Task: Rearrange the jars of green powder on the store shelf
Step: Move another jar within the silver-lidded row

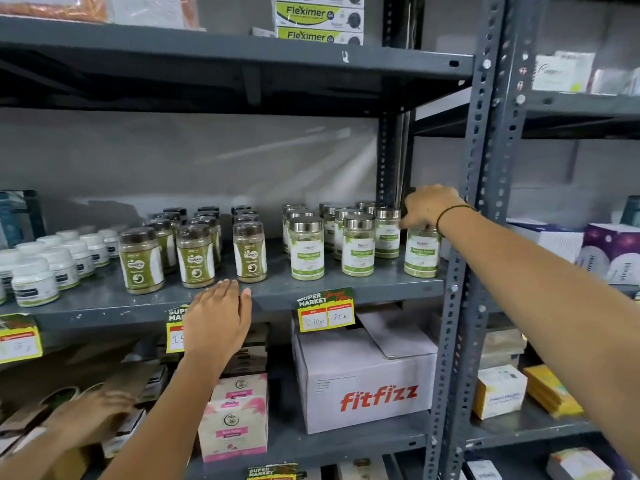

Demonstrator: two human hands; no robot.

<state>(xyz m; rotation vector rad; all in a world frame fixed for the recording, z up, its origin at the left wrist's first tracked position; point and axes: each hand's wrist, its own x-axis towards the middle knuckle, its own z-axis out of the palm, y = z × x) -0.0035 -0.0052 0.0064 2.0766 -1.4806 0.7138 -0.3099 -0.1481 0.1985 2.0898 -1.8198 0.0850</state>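
Several silver-lidded jars of green powder (307,248) stand in rows on the right half of the grey middle shelf (346,289). My right hand (427,206) grips the lid of the rightmost jar (421,253), which stands on the shelf at the front right corner, beside the upright post. My left hand (219,315) hovers flat and open at the shelf's front edge, below the dark-lidded jars of olive powder (141,260), holding nothing.
White tubs (34,282) fill the shelf's left end. Price tags (325,310) hang on the front edge. Below sit a white fitfizz box (367,379) and pink cartons (233,417). Another person's hand (93,415) reaches in at lower left. A perforated steel post (464,271) stands right.
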